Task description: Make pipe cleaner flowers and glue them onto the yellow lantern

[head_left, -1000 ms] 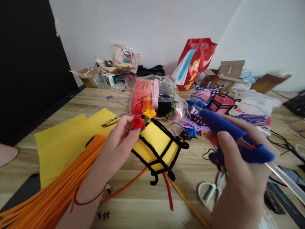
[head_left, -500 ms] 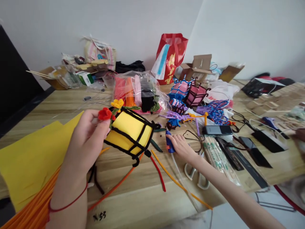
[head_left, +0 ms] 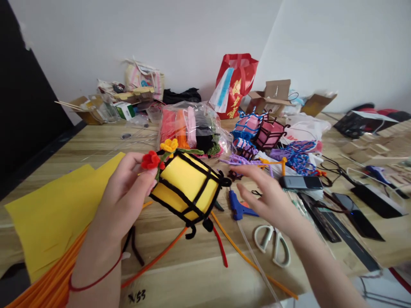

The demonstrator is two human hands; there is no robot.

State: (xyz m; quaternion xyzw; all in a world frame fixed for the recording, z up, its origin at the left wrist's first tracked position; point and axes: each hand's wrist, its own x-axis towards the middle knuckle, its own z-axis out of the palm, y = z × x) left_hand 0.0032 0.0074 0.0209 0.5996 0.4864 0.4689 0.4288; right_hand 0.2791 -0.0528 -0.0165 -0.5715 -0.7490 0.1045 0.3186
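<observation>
My left hand pinches a yellow lantern with a black fuzzy frame by its upper left end, beside a red flower and an orange-yellow flower. The lantern is tilted above the table, its black curled ends pointing right and down. My right hand is in the air right of the lantern, fingers apart and holding nothing. Just below those fingers a blue glue gun lies on the table, a clear glue stick trailing from it toward the front edge.
White-handled scissors lie below my right hand. Yellow sheets and orange stems are at the left. Behind are a plastic bag of coloured stems, pink lanterns and a red bag. Phones and a ruler lie at the right.
My right hand has let go of the blue glue gun and lifted off it, fingers spreading. My left hand still holds the lantern; the whole view has shifted slightly.
</observation>
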